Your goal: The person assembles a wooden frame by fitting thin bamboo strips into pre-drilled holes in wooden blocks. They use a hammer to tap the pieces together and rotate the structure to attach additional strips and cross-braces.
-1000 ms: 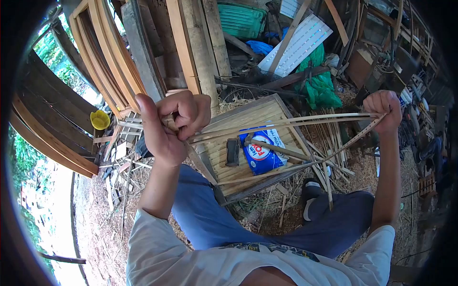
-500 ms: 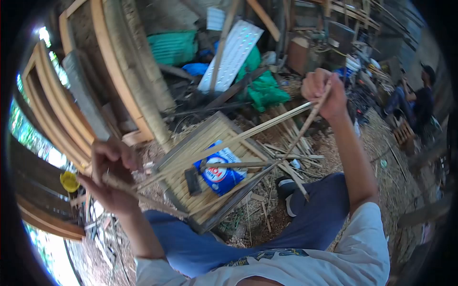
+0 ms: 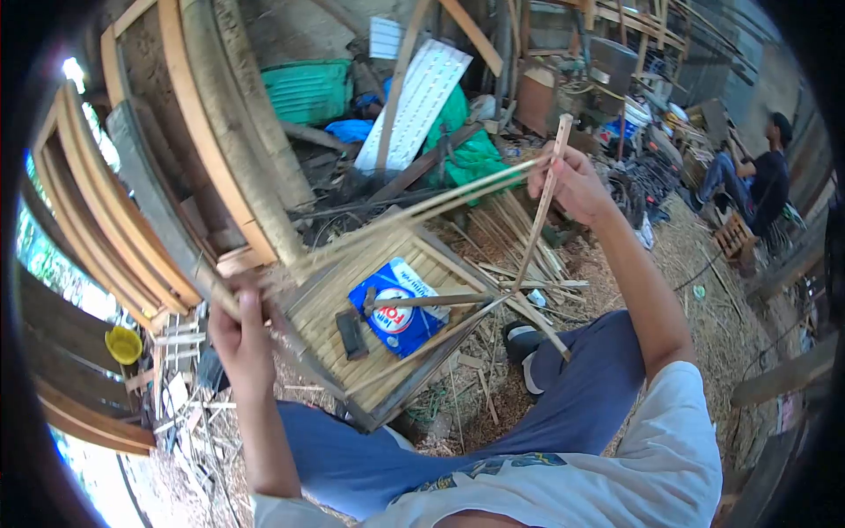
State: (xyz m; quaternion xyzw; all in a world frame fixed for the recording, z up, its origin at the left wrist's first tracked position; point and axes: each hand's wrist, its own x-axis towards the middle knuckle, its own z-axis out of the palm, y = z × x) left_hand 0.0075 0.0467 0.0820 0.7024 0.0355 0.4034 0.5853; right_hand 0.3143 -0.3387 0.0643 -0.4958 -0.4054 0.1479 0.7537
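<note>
My left hand [image 3: 245, 339] is closed on a stick end of a thin bamboo frame at the left. My right hand [image 3: 572, 183] grips the frame's upper right corner, where a strip with small holes [image 3: 543, 204] crosses the long strips [image 3: 422, 211]. Below the frame lies a slatted bamboo board [image 3: 321, 321] with a dark rim. On it rest a blue packet [image 3: 400, 321], a hammer [image 3: 422, 301] with a wooden handle, and a dark block [image 3: 352, 337].
Loose bamboo strips [image 3: 519, 242] lie beyond the board. Wooden frames [image 3: 189, 114] lean at the left. A white perforated panel [image 3: 414, 106] and green sacking [image 3: 471, 158] stand behind. Another person [image 3: 766, 180] sits at the far right. A yellow bowl [image 3: 124, 345] is at the left.
My right hand has moved left and slightly down with its corner of the frame. My left hand has moved right and down, its fingers now closed round the stick. The view has shifted slightly.
</note>
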